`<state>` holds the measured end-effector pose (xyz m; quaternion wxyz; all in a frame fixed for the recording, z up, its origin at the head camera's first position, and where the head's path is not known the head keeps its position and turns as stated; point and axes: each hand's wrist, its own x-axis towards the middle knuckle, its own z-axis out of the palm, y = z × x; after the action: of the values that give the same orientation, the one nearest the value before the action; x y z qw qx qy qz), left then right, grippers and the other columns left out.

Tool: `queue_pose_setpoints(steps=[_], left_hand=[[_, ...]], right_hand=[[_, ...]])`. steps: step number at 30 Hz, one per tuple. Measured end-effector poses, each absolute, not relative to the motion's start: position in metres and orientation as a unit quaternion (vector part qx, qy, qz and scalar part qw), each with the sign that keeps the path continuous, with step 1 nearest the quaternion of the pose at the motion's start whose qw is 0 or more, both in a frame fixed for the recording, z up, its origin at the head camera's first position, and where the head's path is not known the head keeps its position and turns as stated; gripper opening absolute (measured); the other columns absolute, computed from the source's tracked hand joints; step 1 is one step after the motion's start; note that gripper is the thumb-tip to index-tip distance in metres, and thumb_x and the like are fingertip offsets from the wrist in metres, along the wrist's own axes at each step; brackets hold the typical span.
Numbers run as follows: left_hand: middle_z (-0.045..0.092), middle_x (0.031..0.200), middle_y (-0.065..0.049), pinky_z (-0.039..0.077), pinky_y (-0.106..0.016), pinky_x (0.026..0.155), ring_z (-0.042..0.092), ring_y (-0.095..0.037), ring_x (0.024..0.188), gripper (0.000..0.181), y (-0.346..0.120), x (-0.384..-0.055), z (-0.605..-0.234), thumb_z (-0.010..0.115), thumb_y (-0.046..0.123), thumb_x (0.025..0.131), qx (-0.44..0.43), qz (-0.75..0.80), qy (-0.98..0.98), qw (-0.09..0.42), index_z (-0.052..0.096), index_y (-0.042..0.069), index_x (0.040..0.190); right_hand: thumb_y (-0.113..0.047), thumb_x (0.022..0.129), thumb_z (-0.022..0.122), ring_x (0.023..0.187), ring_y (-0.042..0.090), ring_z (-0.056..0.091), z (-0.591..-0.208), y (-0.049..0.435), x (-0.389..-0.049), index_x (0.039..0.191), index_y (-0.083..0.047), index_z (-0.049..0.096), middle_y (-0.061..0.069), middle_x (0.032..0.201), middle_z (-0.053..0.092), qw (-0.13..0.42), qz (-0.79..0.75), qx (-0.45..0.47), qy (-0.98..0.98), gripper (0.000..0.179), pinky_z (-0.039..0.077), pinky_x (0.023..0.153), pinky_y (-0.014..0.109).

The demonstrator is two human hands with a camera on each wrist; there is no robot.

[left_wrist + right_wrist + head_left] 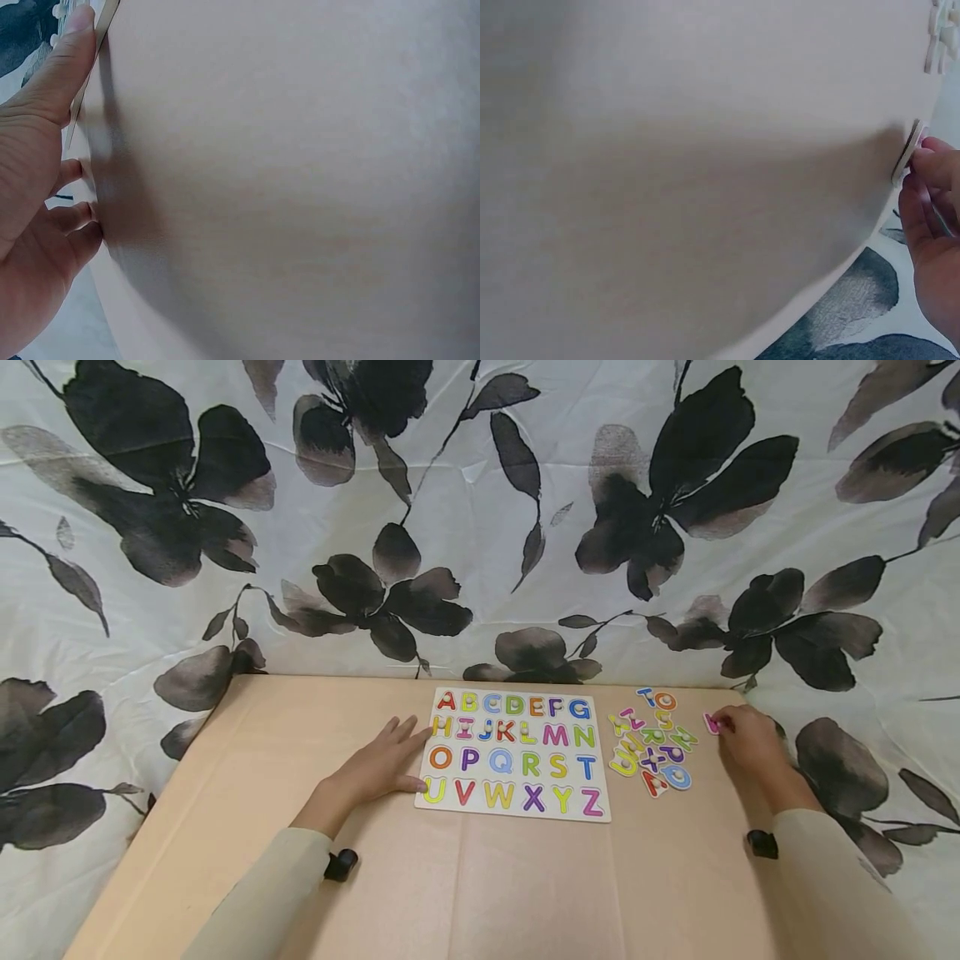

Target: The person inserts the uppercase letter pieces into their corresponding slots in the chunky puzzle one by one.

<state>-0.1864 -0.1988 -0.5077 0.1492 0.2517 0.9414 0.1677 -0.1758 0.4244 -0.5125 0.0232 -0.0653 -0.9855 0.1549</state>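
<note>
A white alphabet puzzle board [513, 817] lies on the table, with colourful letters A to Z in rows. My left hand [381, 762] lies at its left edge, fingers spread and thumb on the lower left corner. In the left wrist view, the thumb of the left hand [45, 112] touches the board's edge [84, 94]. To the right of the loose letters, my right hand [753, 743] pinches a pink letter piece [710, 723] between thumb and fingers. The right wrist view shows this piece [906, 154] edge-on, so which letter it is cannot be told.
Several loose letter pieces [654, 783] lie in a jumbled cluster between the board and my right hand, some overlapping. The tan tabletop [525, 893] ends at the back against a white cloth [510, 552] with dark flowers.
</note>
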Motion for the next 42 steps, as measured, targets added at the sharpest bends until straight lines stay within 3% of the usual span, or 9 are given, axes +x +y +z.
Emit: queue_pose_setpoints(steps=[6, 13, 24, 33, 42], left_hand=[[0.018, 0.172, -0.017, 0.035, -0.066, 0.117, 0.012, -0.047, 0.158, 0.101, -0.198, -0.185, -0.506, 0.08, 0.055, 0.083, 0.251, 0.164, 0.942, 0.15, 0.032, 0.019, 0.164], [0.018, 0.172, -0.018, 0.035, -0.066, 0.117, 0.012, -0.048, 0.158, 0.101, -0.198, -0.186, -0.505, 0.079, 0.056, 0.083, 0.251, 0.165, 0.942, 0.151, 0.032, 0.018, 0.164], [0.019, 0.172, -0.018, 0.037, -0.066, 0.115, 0.012, -0.047, 0.158, 0.099, -0.197, -0.185, -0.504, 0.08, 0.055, 0.084, 0.248, 0.168, 0.942, 0.151, 0.034, 0.017, 0.163], [0.02, 0.171, -0.019, 0.036, -0.067, 0.115, 0.013, -0.048, 0.158, 0.1, -0.198, -0.185, -0.503, 0.08, 0.054, 0.084, 0.25, 0.164, 0.942, 0.151, 0.033, 0.017, 0.163], [0.02, 0.172, -0.019, 0.035, -0.067, 0.116, 0.012, -0.048, 0.158, 0.101, -0.198, -0.185, -0.503, 0.08, 0.056, 0.082, 0.252, 0.168, 0.941, 0.15, 0.033, 0.018, 0.163]], right_hand=[[-0.001, 0.1, 0.063, 0.094, 0.042, 0.057, -0.503, 0.422, -0.174, 0.118, 0.006, 0.062, 0.028, 0.105, 0.06, 0.019, 0.174, -0.052, -0.983, 0.02, 0.051, 0.091, 0.063], [-0.008, 0.101, 0.064, 0.104, 0.043, 0.059, -0.482, 0.402, -0.173, 0.122, 0.001, 0.063, 0.026, 0.115, 0.062, -0.015, 0.2, -0.041, -0.979, 0.023, 0.053, 0.091, 0.061], [-0.012, 0.099, 0.07, 0.089, 0.028, 0.061, -0.475, 0.358, -0.176, 0.111, -0.003, 0.07, 0.013, 0.098, 0.071, -0.004, 0.225, 0.012, -0.974, 0.016, 0.052, 0.073, 0.03], [-0.017, 0.098, 0.072, 0.088, 0.025, 0.059, -0.471, 0.312, -0.176, 0.109, -0.005, 0.068, 0.01, 0.095, 0.068, -0.012, 0.243, 0.031, -0.969, 0.016, 0.055, 0.076, 0.033], [-0.023, 0.098, 0.073, 0.083, 0.022, 0.055, -0.475, 0.261, -0.185, 0.104, -0.008, 0.067, 0.006, 0.088, 0.062, -0.025, 0.289, 0.045, -0.956, 0.017, 0.048, 0.067, 0.025]])
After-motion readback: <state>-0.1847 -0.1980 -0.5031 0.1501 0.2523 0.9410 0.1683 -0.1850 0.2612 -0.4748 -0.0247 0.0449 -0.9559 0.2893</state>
